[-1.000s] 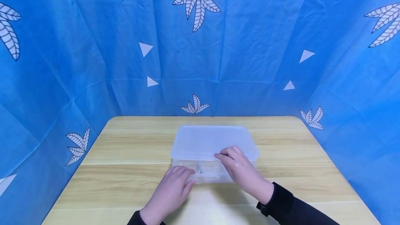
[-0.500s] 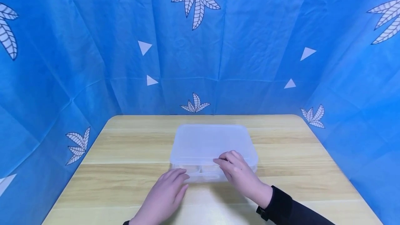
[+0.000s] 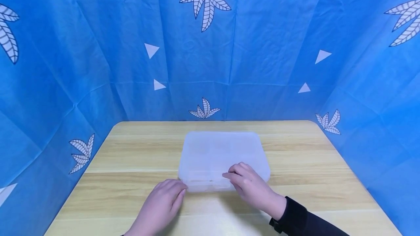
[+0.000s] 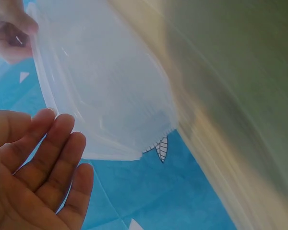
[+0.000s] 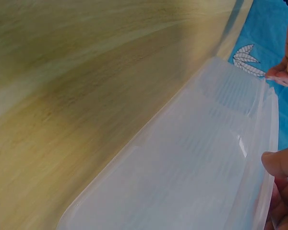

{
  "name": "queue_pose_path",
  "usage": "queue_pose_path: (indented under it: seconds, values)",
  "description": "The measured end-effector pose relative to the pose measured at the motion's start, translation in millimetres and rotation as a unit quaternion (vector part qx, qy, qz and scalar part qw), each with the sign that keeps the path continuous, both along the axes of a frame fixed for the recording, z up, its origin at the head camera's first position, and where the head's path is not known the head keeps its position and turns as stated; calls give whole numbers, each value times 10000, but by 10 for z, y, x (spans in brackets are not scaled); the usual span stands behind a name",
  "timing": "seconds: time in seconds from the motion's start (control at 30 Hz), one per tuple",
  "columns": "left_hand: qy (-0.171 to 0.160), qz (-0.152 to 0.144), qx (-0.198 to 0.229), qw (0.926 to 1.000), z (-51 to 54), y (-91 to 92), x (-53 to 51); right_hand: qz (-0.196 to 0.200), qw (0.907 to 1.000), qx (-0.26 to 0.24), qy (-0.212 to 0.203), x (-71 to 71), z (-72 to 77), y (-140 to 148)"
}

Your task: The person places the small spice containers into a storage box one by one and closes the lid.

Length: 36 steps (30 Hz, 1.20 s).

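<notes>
Hand, left [image 3: 160,203]: your fingers are relaxed, together, pinching nothing; they have slid left, to the front-left corner of the box [image 3: 206,187].
Hand, right [image 3: 251,188]: you pinch the front edge of the lid [image 3: 213,152], lower than a second ago.
Box: on the desk [image 3: 137,156], between its left and right edges.
Lid: the front gap has narrowed, so covering seems nearly complete; you can't tell whether it's seated.

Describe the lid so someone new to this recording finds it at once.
On the pale wooden table before the blue cloth sits a plastic box. The lid is the cloudy white, round-cornered sheet over it; unlike the box below, it has the right hand pinching its near edge.
</notes>
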<state>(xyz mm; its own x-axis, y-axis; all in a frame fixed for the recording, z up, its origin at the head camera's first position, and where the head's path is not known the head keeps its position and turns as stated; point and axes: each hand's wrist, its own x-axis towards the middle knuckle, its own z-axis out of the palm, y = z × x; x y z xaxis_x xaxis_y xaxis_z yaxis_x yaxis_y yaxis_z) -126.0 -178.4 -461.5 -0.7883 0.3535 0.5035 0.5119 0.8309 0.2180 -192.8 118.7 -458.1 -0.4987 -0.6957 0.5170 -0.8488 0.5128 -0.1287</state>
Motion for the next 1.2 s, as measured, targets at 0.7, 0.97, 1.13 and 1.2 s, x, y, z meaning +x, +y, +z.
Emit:
queue_pose_path:
  seconds: [0.7, 0.97, 1.13, 1.2]
  values:
    - [-585, 437, 148, 9972, -64, -90, -65, 27, 9999, 100, 125, -10, -23, 27]
    - [-342, 243, 70, 9991, 36, -142, -137, 10, 9999, 67, -117, -66, 123, 164]
    - [-236, 298, -57, 9993, 136, -160, -206, -219, 9991, 144, -332, -147, 258, 284]
    - [-252, 322, -94, 9991, 179, -159, -244, -345, 9984, 170, -410, -182, 313, 326]
